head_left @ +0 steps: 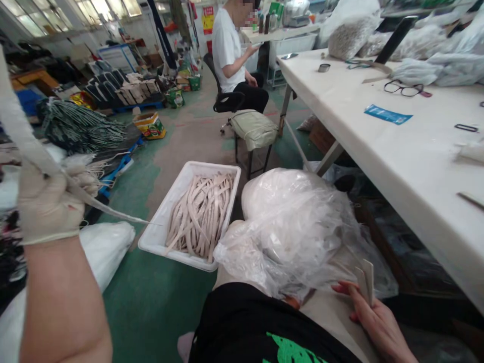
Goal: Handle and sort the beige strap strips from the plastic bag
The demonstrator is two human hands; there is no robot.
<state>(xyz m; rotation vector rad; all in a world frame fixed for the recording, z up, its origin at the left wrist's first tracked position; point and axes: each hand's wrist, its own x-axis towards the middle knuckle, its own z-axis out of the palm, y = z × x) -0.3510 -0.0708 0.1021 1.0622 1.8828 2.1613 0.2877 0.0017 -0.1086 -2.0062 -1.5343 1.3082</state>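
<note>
My left hand (pixel 49 204), in a pale glove, is raised at the left edge, its fingers closed on a long off-white strap (pixel 102 204). One part of the strap rises past the hand; the other trails down toward the white bin (pixel 151 237). Many beige straps (pixel 200 217) lie tangled in that bin. At the lower right my bare right hand (pixel 368 315) pinches short beige strap pieces (pixel 366 282), which stick up between thumb and fingers. A clear plastic bag (pixel 295 222) with pale contents rests over my lap, just left of the right hand.
A white table (pixel 340 106) runs along the right, bearing glasses (pixel 404 89), a blue packet (pixel 388 114) and filled bags. A covered stool (pixel 255 128) stands beyond the bin. Behind it a person (pixel 230 50) sits on a chair. Bundled goods (pixel 79 123) lie at the left.
</note>
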